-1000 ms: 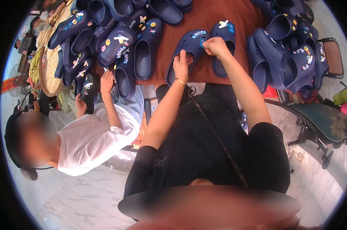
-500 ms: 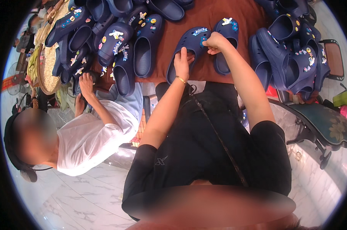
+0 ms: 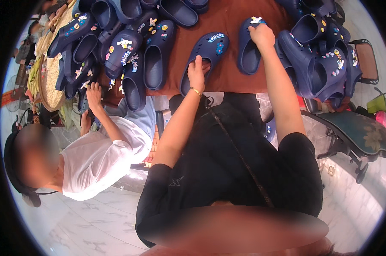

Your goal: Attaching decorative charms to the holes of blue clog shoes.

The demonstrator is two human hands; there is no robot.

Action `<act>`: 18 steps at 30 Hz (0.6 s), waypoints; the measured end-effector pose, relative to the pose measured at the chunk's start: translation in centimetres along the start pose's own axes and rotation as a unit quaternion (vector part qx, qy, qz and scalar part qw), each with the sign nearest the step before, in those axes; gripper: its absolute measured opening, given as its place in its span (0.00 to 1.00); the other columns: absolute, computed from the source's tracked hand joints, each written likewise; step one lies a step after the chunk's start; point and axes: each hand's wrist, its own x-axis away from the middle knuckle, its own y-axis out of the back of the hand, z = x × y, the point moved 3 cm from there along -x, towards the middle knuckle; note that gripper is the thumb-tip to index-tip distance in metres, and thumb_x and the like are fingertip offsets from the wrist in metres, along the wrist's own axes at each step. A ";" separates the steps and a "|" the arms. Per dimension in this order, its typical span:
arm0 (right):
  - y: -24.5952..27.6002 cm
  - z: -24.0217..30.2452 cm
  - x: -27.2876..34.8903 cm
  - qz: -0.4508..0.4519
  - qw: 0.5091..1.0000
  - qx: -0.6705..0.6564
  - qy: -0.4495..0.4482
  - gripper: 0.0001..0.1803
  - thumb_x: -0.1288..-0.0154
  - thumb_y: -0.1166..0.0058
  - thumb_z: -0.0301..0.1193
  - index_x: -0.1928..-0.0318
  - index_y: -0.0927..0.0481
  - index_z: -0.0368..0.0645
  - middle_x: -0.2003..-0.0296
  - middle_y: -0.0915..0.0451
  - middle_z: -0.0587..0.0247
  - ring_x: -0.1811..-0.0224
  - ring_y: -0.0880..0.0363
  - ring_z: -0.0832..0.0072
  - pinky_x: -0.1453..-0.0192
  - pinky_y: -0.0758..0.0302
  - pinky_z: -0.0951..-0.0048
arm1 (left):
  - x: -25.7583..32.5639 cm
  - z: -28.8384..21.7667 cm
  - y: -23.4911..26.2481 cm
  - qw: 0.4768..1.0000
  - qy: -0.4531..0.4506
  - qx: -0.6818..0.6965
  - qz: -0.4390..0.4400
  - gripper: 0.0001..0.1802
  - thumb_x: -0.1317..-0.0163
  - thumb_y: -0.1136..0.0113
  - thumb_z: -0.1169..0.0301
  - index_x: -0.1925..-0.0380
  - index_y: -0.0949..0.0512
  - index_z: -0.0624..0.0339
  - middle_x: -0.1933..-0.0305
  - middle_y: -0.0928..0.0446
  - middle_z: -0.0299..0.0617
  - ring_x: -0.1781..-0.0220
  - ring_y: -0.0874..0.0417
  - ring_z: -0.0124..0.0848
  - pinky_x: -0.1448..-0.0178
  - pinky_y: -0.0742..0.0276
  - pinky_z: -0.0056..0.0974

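Your left hand (image 3: pixel 197 77) grasps a navy clog (image 3: pixel 205 46) at its foot opening by the table (image 3: pixel 228 79) edge; bare brown cloth separates it from the second clog (image 3: pixel 249 57), whose toe your right hand (image 3: pixel 264 36) touches, its grip hidden. The first bears a lettered blue label (image 3: pixel 216 37); clog heaps (image 3: pixel 301 64) crowd both sides.

The clog (image 3: pixel 206 49) at the middle of the reddish-brown tablecloth's (image 3: pixel 227 79) front edge is coloured navy and decorated with bright-blue and white charms (image 3: pixel 216 38). The chair seat (image 3: pixel 345 125) is patterned with pale flowers (image 3: pixel 373 138) on dark green; the white floor (image 3: pixel 95 222) is veined with grey.
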 end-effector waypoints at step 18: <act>0.2 -1.7 -6.5 0.030 0.992 0.086 -0.083 0.18 0.37 0.61 0.34 0.51 0.23 0.43 0.48 0.26 0.54 0.46 0.27 0.61 0.45 0.30 0.64 | 0.2 -0.3 -0.2 1.000 -0.008 -0.005 -0.011 0.30 0.38 0.52 0.50 0.60 0.33 0.74 0.60 0.26 0.55 0.61 0.20 0.38 0.57 0.23 0.35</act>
